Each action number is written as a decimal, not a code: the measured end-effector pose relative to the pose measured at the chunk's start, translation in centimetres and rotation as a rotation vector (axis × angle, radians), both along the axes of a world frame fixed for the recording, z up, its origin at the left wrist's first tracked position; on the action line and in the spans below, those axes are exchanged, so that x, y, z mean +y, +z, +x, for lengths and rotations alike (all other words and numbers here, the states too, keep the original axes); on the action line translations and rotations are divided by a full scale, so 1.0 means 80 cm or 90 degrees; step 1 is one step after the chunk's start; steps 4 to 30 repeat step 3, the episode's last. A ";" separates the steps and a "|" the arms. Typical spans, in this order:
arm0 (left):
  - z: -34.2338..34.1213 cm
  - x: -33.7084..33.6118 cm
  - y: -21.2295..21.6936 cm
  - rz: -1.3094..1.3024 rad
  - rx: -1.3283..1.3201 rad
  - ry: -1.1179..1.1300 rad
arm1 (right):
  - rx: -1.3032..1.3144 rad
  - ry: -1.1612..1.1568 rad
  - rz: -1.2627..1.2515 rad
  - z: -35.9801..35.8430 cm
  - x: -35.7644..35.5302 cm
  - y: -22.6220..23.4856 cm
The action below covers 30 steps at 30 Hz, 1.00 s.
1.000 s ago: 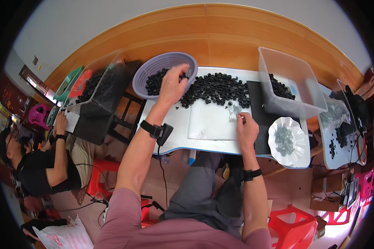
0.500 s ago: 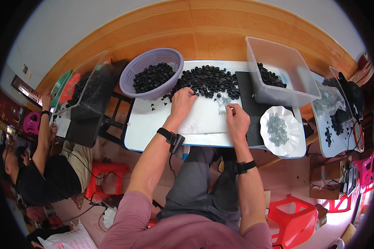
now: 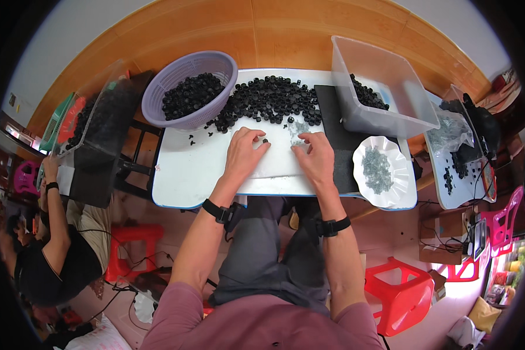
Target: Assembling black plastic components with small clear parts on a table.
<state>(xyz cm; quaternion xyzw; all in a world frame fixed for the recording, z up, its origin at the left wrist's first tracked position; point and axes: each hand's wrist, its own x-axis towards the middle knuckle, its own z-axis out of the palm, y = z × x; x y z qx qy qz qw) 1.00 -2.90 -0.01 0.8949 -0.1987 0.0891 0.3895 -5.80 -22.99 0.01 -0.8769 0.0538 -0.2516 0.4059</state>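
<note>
A purple basket (image 3: 188, 87) of black caps sits at the table's (image 3: 181, 175) left. The left hand (image 3: 242, 154) lies beside it, fingertips pinching one black cap (image 3: 265, 140). The cap pile (image 3: 268, 105) spreads just beyond. The right hand (image 3: 316, 157) rests palm-down, fingers together on small grey pieces (image 3: 298, 131). A white dish (image 3: 381, 171) lies far right.

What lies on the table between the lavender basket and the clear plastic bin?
In the head view, a heap of small black parts covers the white table between the lavender basket and clear plastic bin.
</note>
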 end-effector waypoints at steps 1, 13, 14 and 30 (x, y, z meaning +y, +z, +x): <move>-0.001 0.002 -0.004 -0.002 -0.030 -0.005 | 0.005 -0.001 -0.004 -0.001 -0.001 -0.002; -0.002 0.002 -0.009 0.002 -0.037 -0.009 | 0.050 0.005 -0.046 0.002 -0.004 -0.005; -0.002 0.002 -0.009 0.002 -0.037 -0.009 | 0.050 0.005 -0.046 0.002 -0.004 -0.005; -0.002 0.002 -0.009 0.002 -0.037 -0.009 | 0.050 0.005 -0.046 0.002 -0.004 -0.005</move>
